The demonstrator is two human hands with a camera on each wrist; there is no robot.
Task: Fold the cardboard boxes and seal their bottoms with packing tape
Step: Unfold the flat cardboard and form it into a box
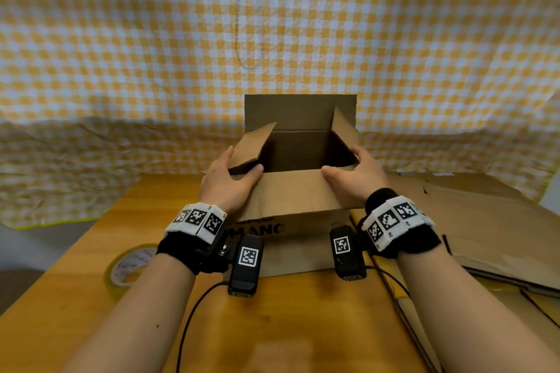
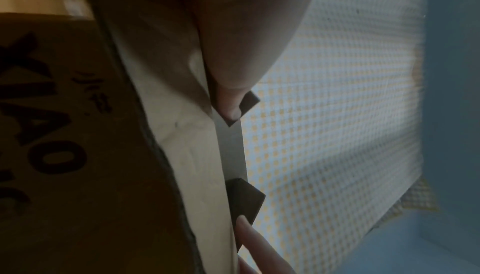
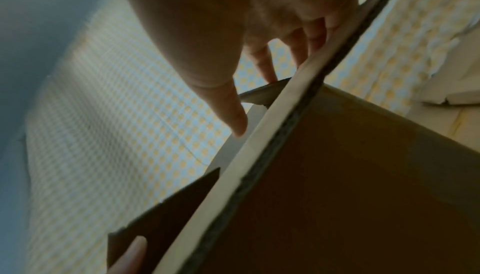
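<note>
A brown cardboard box [image 1: 291, 200] stands upright on the wooden table [image 1: 303, 312], its top flaps loose. The far flap stands up, the near flap leans toward me, and the left flap [image 1: 253, 145] tilts inward. My left hand [image 1: 239, 165] is at the near left corner. Its straight fingers lie against the outside of the left flap and its thumb [image 2: 230, 103] rests on the near flap. My right hand [image 1: 345, 165] mirrors it at the near right corner. Its thumb [image 3: 231, 114] is on the near flap and its fingers sit by the raised right flap [image 1: 342, 127].
A roll of clear packing tape [image 1: 127, 266] lies on the table at the left, beside my left forearm. Flattened cardboard boxes [image 1: 485, 221] are stacked at the right. A yellow checked cloth [image 1: 272, 39] hangs behind and drapes over the table's far edge.
</note>
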